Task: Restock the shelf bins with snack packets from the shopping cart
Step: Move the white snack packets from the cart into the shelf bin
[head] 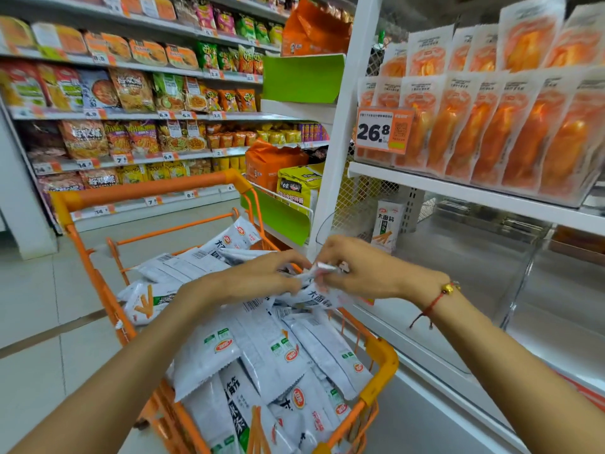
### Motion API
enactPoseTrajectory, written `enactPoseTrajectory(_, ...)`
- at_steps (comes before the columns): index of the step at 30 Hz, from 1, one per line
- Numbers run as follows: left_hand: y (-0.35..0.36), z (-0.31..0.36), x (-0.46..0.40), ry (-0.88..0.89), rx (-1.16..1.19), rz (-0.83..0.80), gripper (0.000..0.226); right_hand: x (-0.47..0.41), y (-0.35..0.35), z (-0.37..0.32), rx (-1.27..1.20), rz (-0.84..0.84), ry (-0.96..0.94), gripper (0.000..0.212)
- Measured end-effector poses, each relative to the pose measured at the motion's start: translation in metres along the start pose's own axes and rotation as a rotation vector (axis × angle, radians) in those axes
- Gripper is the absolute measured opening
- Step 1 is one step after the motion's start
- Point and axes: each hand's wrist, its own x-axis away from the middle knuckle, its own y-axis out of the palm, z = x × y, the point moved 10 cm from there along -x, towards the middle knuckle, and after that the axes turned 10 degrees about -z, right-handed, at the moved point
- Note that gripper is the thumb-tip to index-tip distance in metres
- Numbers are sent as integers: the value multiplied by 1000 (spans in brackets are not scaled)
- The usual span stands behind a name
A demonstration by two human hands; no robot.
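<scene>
Both hands met over the cart (376, 350) — the left hand (262, 280) and right hand (357, 270) had fingers curled, pinching white snack packets (322, 298) gathered off the heap. It looked like the pick-up step; next, carry them right into the clear bin (491, 290).

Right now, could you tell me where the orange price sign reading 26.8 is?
In the head view, the price sign hangs right of centre on the white shelf, beside the orange packets.
</scene>
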Motion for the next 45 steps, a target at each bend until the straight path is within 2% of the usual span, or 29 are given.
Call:
enactPoseTrajectory(2,-1,7,2,43,-190,66,58,6,-12,-2,-41,85,-53,25)
enactPoseTrajectory(3,-3,11,2,78,-257,122,57,10,-17,-1,-97,136,-80,22)
enactPoseTrajectory(5,-5,16,1,108,-284,198,43,18,-29,8,-240,283,-116,12)
enactPoseTrajectory(7,-4,19,-4,99,-294,238,37,25,-36,22,-345,432,-114,23)
enactPoseTrajectory(8,-3,24,-5,109,-294,259,42,28,-38,27,-384,490,-110,27)
enactPoseTrajectory(9,-2,32,-5,131,-267,271,48,30,-38,33,-427,538,-106,28)
enactPoseTrajectory(12,3,46,-8,227,31,229,60,37,-39,47,-604,640,-87,14)
enactPoseTrajectory(18,6,41,-22,185,237,136,43,35,-39,73,-741,759,90,30)
enactPoseTrajectory(20,-4,40,-21,175,309,190,35,27,-34,75,-897,671,131,35)
enactPoseTrajectory(22,-21,24,-19,127,383,306,34,12,-21,67,-1076,449,142,35)
enactPoseTrajectory(24,-27,12,-18,60,475,354,45,3,-20,56,-1043,348,117,33)
enactPoseTrajectory(25,-26,6,-19,53,552,339,48,1,-24,52,-1012,384,94,29)
enactPoseTrajectory(27,-25,-1,-24,61,704,342,27,1,-33,46,-952,513,65,17)
enactPoseTrajectory(29,-28,-4,-21,74,682,342,31,-2,-35,42,-891,562,55,18)
enactPoseTrajectory(30,-30,-7,-18,61,639,361,33,-6,-33,40,-862,525,78,23)
enactPoseTrajectory(33,-45,-22,-4,28,636,518,54,-11,-11,39,-620,244,320,48)
enactPoseTrajectory(36,-60,-36,10,-28,658,644,52,5,8,18,-129,-76,410,26)
enactPoseTrajectory(39,-61,-39,17,0,715,655,82,32,58,-10,111,-496,388,31)
enactPoseTrajectory(40,-59,-44,17,-6,745,654,82,40,72,-16,174,-594,394,35)
enactPoseTrajectory(42,-49,-47,18,-17,816,644,64,47,92,-24,268,-682,398,29)
enactPoseTrajectory(43,-44,-52,17,-41,849,649,54,47,98,-24,295,-693,407,22)
enactPoseTrajectory(45,-36,-51,14,-50,869,614,45,45,100,-24,287,-675,410,23)
